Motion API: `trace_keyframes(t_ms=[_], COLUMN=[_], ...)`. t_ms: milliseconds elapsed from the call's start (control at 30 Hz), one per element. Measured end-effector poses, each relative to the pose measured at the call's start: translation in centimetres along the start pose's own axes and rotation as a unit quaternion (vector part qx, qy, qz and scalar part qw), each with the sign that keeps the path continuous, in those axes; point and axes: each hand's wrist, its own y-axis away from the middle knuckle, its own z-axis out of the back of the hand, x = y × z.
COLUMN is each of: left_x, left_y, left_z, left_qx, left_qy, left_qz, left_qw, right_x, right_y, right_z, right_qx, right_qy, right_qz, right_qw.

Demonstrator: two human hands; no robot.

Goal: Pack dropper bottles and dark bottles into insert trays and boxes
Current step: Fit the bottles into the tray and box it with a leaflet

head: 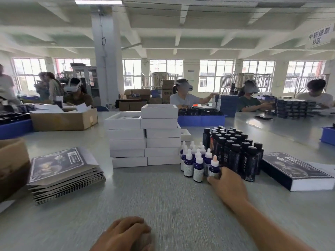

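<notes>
The right hand [226, 185] reached out toward two o'clock and its fingers curled round the nearest dropper bottle [214, 169], which stood upright on the counter [163, 192], long axis vertical, its pale bulb pointing up. That bottle stood at the near right corner of a cluster of droppers [194, 158], all upright with white tips up, just beside the dark bottles [233, 151] at their three o'clock; these too stood upright, black caps up, packed in tight rows running away toward twelve. The left hand [126, 234] rested at six o'clock near the counter's near edge, fingers curled under, holding nothing that could be seen. Two stacks of white boxes [145, 142] rose at twelve o'clock, touching side by side, the droppers close against their right foot. A printed box [297, 173] lay flat at three o'clock, just right of the dark bottles, its long side angling toward the far right. A fanned stack of flat sleeves [63, 174] lay at nine o'clock, and a brown carton [12, 165] stood at the left edge. Between the hands, the sleeves and the boxes lay a broad open stretch of grey counter.
</notes>
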Motion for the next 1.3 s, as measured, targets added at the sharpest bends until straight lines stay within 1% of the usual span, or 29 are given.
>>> trace_keyframes(t_ms=[33, 100, 133, 200, 233, 300, 333, 400, 467, 600, 700, 833, 1000, 1100, 1200, 1300], left_x=[0.4, -0.1, -0.2, -1.0, -1.0, -0.5, -0.1, 0.8, 1.7, 2.0, 1.9, 2.3, 2.6, 2.3, 1.1, -0.7], left_y=[0.0, -2.4, -4.2, -8.6, -11.1, -16.1, -18.1, -21.2, -23.4, -25.5, -25.8, -25.8, -25.7, -25.3, -23.9, -19.9], left_z=[0.0, 1.7, 2.6, 5.1, 6.6, 9.6, 10.9, 12.6, 13.6, 14.0, 13.5, 12.9, 12.5, 12.8, 13.2, 12.3], left_qx=[-0.035, -0.025, -0.072, -0.164, -0.201, -0.256, -0.263, -0.241, -0.210, -0.169, -0.152, -0.164, -0.155, -0.192, -0.217, -0.253], left_qy=[0.006, -0.020, -0.024, -0.043, -0.072, -0.146, -0.184, -0.243, -0.277, -0.307, -0.324, -0.345, -0.340, -0.346, -0.307, -0.250], left_qz=[0.006, 0.079, 0.087, 0.066, 0.063, 0.072, 0.078, 0.094, 0.106, 0.128, 0.143, 0.125, 0.129, 0.110, 0.075, 0.016], left_qw=[0.999, 0.996, 0.993, 0.983, 0.975, 0.953, 0.944, 0.935, 0.932, 0.928, 0.923, 0.916, 0.919, 0.912, 0.924, 0.935], right_x=[-0.3, -0.7, -0.8, -0.7, -0.8, -0.8, -0.9, -0.8, -0.9, -0.9, -0.8, -0.6, -0.4, -0.1, 0.1, -0.3], right_y=[0.3, 0.7, 0.8, 0.9, 1.0, 1.2, 1.3, 1.2, 1.0, 1.0, 1.2, 1.6, 1.7, 1.3, 0.9, 0.7], right_z=[0.0, 0.0, 0.0, 0.1, 0.1, 0.0, 0.0, 0.0, 0.0, -0.1, -0.1, 0.1, 0.2, 0.4, 0.6, 0.7], right_qx=[-0.009, -0.023, -0.021, -0.008, -0.006, -0.008, -0.010, -0.009, -0.008, -0.003, 0.000, -0.007, 0.009, 0.021, 0.031, 0.025], right_qy=[-0.004, -0.024, -0.031, -0.043, -0.051, -0.063, -0.064, -0.057, -0.059, -0.065, -0.065, -0.059, -0.044, -0.051, -0.055, -0.083], right_qz=[0.008, 0.012, 0.008, 0.001, 0.001, 0.004, 0.004, 0.004, 0.011, 0.027, 0.029, 0.033, 0.033, 0.011, -0.010, -0.018], right_qw=[1.000, 0.999, 0.999, 0.999, 0.999, 0.998, 0.998, 0.998, 0.998, 0.998, 0.997, 0.998, 0.998, 0.998, 0.998, 0.996])
